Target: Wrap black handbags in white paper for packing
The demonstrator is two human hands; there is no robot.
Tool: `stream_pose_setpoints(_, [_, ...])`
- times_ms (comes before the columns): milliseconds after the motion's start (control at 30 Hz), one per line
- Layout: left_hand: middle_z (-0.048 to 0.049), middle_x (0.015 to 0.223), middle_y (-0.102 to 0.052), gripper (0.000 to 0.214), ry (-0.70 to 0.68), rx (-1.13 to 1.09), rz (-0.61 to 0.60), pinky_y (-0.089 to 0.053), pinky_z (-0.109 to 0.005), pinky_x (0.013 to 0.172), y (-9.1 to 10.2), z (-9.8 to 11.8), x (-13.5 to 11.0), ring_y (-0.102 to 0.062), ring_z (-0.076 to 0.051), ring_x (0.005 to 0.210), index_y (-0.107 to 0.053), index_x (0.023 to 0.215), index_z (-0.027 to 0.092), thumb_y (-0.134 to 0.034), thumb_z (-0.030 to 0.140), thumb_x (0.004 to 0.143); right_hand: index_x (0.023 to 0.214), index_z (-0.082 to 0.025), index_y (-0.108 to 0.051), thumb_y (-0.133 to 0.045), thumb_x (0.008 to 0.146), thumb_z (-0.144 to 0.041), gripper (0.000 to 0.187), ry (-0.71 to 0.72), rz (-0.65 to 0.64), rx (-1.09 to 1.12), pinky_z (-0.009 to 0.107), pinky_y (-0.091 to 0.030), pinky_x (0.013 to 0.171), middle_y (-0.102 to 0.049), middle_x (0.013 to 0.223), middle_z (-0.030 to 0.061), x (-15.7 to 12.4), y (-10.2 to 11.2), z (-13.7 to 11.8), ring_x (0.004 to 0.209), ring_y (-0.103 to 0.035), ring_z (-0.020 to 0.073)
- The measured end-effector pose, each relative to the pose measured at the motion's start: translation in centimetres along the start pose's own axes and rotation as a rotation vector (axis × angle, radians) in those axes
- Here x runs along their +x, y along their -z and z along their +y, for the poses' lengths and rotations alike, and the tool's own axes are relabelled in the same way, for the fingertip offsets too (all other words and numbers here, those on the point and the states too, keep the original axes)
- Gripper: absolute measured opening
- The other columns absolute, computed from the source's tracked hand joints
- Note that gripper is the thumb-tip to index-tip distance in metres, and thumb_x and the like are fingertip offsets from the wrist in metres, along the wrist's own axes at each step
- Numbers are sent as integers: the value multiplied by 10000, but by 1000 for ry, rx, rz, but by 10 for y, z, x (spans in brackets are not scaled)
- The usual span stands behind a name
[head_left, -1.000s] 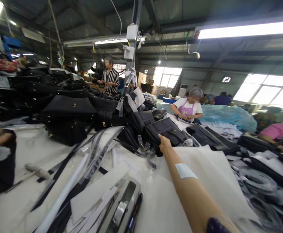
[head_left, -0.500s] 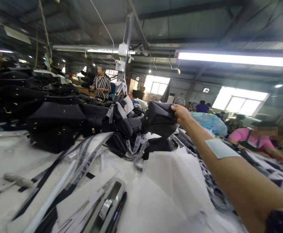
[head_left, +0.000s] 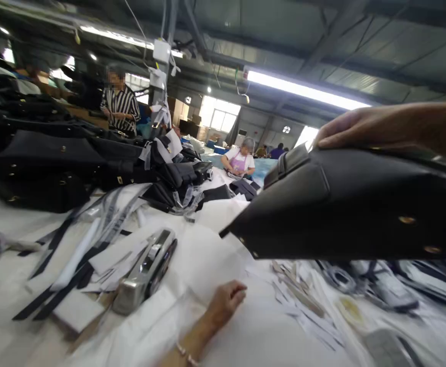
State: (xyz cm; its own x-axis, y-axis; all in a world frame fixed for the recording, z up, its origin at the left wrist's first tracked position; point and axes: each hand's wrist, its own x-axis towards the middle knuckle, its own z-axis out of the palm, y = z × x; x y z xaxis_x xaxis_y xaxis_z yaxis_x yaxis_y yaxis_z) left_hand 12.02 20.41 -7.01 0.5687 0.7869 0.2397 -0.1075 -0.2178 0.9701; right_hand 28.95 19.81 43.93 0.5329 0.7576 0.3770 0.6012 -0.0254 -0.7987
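A black leather handbag (head_left: 345,204) with small gold-coloured metal studs hangs tilted at the right, above the table. My right hand (head_left: 345,127) grips it by its upper edge; the fingertips behind the leather are hidden. Low in the middle, my left hand (head_left: 225,303) is over white sheets (head_left: 207,255), its fingers curled in and nothing visible in them. A bracelet circles that wrist. To its left lies a grey tape dispenser (head_left: 146,272), apart from the hand.
Black bags (head_left: 47,163) are heaped at the back left. Plastic-wrapped straps (head_left: 119,209) and cut strips lie on the left; scraps and grey rolls (head_left: 339,278) lie at right. A person in stripes (head_left: 121,107) stands behind, and another person (head_left: 241,158) sits at the far table.
The bag has come from the heap toward me and to the right, held in my right hand. My left hand has come into view low in the middle. The view has turned right.
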Motion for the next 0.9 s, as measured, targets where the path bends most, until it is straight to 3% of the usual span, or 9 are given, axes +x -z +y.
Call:
stream_pose_setpoints(100, [-75, 855, -702, 483, 48, -116, 51, -503, -315, 732, 3, 14, -2, -651, -191, 782, -672, 1016, 126, -550, 567, 857, 653, -24, -675, -446, 868, -244, 384, -116, -434, -218, 139, -380, 492, -665, 580, -15, -31, -14, 35, 436, -562, 6])
stream_pose_setpoints(267, [-115, 926, -699, 543, 62, -210, 140, -511, -311, 738, 0, 46, -9, -662, -202, 837, -653, 1038, 102, -518, 600, 871, 520, -134, -630, -758, 651, -113, 184, -123, -642, -219, 205, -451, 468, -554, 432, -68, -127, -96, 118, 425, -526, 84])
stream_pose_setpoints(367, [-99, 885, -703, 496, 37, -231, 166, -509, -311, 749, 1, 63, -12, -655, -206, 828, -679, 960, 110, -597, 583, 837, 481, -183, -613, -758, 605, -47, 234, 148, -914, -261, 249, -510, 594, -575, 442, -47, -192, -145, 157, 511, -567, 123])
stream_pose_setpoints(433, [-92, 858, -702, 489, 16, -255, 212, -508, -317, 764, 8, 70, -10, -652, -205, 814, -677, 933, 111, -620, 584, 820, 563, -192, -673, -771, 557, -19, 199, 247, -1001, -241, 272, -533, 756, -686, 599, -30, -216, -156, 169, 679, -649, 166])
stream_pose_setpoints(533, [-107, 885, -693, 567, -15, -303, 320, -511, -318, 735, 29, 79, -1, -651, -194, 782, -638, 993, 108, -558, 645, 829, 838, -227, -765, -751, 690, -127, 179, 349, -962, -217, 321, -480, 959, -762, 943, 2, -222, -127, 177, 960, -672, 217])
stream_pose_setpoints(600, [-116, 945, -685, 604, -54, -328, 372, -511, -306, 735, 45, 89, 7, -651, -178, 787, -606, 1050, 115, -519, 673, 835, 1012, -251, -758, -678, 832, -275, 198, 379, -854, -251, 366, -474, 982, -750, 1055, 26, -224, -85, 190, 1024, -665, 243])
stream_pose_setpoints(700, [-106, 1000, -682, 576, -128, -329, 361, -509, -291, 770, 62, 116, 15, -653, -165, 831, -601, 1082, 132, -521, 654, 850, 1176, -318, -706, -708, 834, -399, 352, 329, -796, -343, 407, -483, 1001, -707, 1220, 42, -256, -23, 232, 1138, -639, 292])
stream_pose_setpoints(833, [-107, 946, -717, 450, -158, -217, 139, -517, -316, 808, 61, 171, -5, -670, -217, 886, -693, 1019, 119, -658, 530, 839, 1392, -312, -555, -802, 712, -294, 724, 481, -674, -497, 467, -498, 1031, -585, 1411, 103, -337, 0, 311, 1264, -573, 340])
stream_pose_setpoints(900, [-109, 1018, -731, 389, -151, 21, -154, -510, -350, 881, 47, 193, -33, -671, -243, 965, -720, 1070, 144, -627, 476, 890, 1407, -268, -540, -746, 686, -184, 755, 585, -618, -563, 487, -493, 1045, -590, 1402, 117, -369, -14, 338, 1267, -572, 338])
